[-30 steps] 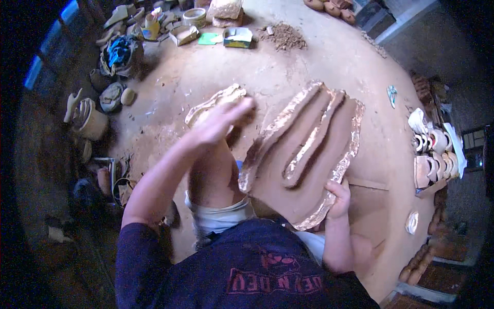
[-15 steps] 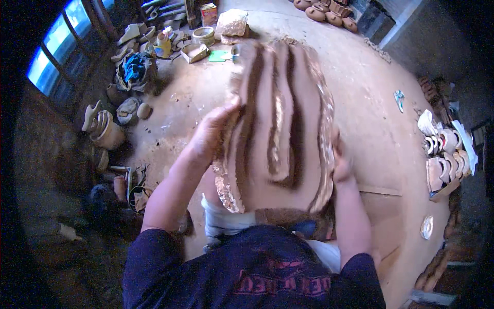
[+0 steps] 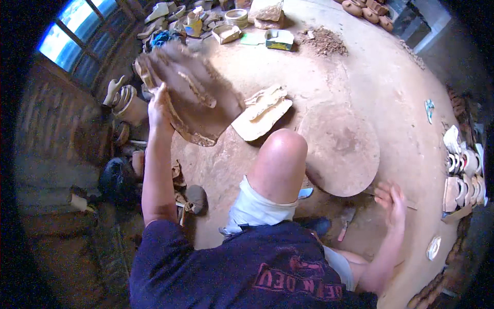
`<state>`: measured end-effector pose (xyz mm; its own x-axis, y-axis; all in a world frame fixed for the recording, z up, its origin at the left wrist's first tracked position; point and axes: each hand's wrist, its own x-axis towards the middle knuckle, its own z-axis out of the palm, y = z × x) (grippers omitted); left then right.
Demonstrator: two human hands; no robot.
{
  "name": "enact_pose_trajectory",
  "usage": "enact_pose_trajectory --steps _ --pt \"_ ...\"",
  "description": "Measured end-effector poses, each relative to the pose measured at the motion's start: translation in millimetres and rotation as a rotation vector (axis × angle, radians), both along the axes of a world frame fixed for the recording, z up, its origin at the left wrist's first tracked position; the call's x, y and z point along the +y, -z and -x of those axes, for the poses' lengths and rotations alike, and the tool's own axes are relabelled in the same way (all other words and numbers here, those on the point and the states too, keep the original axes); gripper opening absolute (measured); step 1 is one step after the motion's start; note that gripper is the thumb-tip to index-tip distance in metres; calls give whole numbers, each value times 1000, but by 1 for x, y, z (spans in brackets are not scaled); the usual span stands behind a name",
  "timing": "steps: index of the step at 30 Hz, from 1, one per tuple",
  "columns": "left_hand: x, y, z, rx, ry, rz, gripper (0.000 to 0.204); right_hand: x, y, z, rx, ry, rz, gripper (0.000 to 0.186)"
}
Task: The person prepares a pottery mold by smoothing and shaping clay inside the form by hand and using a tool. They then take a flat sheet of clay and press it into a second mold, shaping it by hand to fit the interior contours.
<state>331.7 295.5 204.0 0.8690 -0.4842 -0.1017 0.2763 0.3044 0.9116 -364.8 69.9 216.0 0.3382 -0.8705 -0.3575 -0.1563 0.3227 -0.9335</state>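
Note:
At the upper left, my left hand (image 3: 159, 106) grips the rim of a large, brown-coated mould slab (image 3: 198, 118) with pale ridges, tilted and partly blurred. My right hand (image 3: 390, 199) is at the right with fingers apart, holding nothing, just below and right of a round dusty board (image 3: 342, 154). A cream mould piece (image 3: 260, 116) with raised shapes lies beyond my raised knee (image 3: 278, 157). A flat blade with a pink handle (image 3: 345, 224) lies on the floor below the board.
Pottery pieces, containers and stone blocks (image 3: 266, 15) line the back. A crumbled clay pile (image 3: 324, 44) lies behind the board. Brown pots (image 3: 369, 14) stand at back right, curved mould pieces (image 3: 457, 193) along the right, a bucket (image 3: 131, 110) and dark bundle (image 3: 117, 180) at left.
The large slab has swung up and left in my left hand. My right hand has let go and moved rightward and down. The round board is now uncovered.

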Motion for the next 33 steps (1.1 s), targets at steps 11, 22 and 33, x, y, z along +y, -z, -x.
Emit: enact_pose_trajectory --steps 11,22,33 --pt "50 208 -37 78 -70 -575 39 51 20 125 257 402 -145 46" --pt "49 294 -53 339 35 -552 59 37 19 201 373 427 -233 72" --pt "49 350 -108 434 302 -509 53 40 35 253 529 427 -132 61"
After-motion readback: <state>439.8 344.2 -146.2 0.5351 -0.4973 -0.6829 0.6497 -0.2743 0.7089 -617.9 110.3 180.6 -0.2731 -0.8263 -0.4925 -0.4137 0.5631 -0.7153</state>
